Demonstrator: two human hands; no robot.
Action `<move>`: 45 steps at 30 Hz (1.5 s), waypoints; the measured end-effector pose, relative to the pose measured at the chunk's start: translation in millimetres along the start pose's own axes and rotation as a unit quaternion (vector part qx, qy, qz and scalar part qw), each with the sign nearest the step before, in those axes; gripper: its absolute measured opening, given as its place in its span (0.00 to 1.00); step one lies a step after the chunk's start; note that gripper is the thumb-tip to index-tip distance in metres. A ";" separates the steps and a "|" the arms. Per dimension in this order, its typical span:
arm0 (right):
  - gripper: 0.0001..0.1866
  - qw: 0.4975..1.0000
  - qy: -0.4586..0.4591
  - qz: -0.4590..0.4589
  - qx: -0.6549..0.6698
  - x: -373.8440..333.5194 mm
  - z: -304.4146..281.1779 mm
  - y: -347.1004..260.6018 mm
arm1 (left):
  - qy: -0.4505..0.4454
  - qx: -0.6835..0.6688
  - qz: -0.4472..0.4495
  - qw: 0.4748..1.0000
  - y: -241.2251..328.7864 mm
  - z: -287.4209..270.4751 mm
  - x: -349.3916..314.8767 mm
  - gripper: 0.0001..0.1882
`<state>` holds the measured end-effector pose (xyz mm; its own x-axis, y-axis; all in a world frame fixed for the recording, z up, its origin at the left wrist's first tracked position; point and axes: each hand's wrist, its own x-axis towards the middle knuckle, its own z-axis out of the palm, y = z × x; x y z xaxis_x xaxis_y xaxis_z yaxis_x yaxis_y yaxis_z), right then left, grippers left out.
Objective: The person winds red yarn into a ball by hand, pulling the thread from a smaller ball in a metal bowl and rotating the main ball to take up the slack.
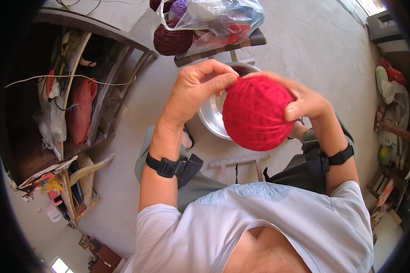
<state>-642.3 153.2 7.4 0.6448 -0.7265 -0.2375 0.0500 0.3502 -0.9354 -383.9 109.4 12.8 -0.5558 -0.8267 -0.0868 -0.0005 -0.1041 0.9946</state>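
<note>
The right hand clasps the red yarn ball in the air over the metal basin's right rim; the left hand pinches closed beside it, any strand between its fingertips too small to tell. A slackening right grip could drop the ball onto that rim or the floor, while uneven pull could loosen or tangle the wraps.

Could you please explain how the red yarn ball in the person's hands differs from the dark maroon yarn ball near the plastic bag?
Colour: the red yarn ball is bright, while the maroon yarn ball is dark.
Place: the red yarn ball is held up in the right hand; the maroon yarn ball lies beside the clear plastic bag, untouched by hands.
Both are round and wound from yarn.
</note>
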 end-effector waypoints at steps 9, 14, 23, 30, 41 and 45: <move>0.35 0.930 0.097 -0.214 0.283 -2.1 -23.1 4.0 | -0.021 -0.008 -0.126 0.992 -10.0 17.9 4.5 0.11; 0.37 0.907 0.279 -0.201 0.243 12.6 -4.0 -9.2 | -0.118 0.011 -0.111 0.987 -8.5 14.3 2.1 0.13; 0.37 0.879 0.448 -0.153 -0.062 17.9 -7.0 -1.6 | -0.235 -0.014 -0.121 0.964 1.8 9.0 -10.1 0.13; 0.43 0.965 0.238 -0.002 -0.107 11.6 13.2 -11.4 | -0.102 -0.033 0.030 0.994 5.7 -2.6 -11.7 0.06; 0.43 0.994 0.037 -0.050 0.090 -5.3 0.3 -2.9 | -0.036 -0.052 0.012 0.998 -4.7 -2.9 -8.9 0.09; 0.35 0.946 0.107 -0.118 0.284 -36.9 -55.7 40.2 | -0.048 -0.094 -0.053 0.993 -12.6 6.3 -1.5 0.11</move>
<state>-706.6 161.2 -36.0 0.3986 -0.9056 -0.1450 0.6136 0.3808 -0.6917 -388.3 115.4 0.8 -0.6376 -0.7499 -0.1765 0.0857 -0.2968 0.9511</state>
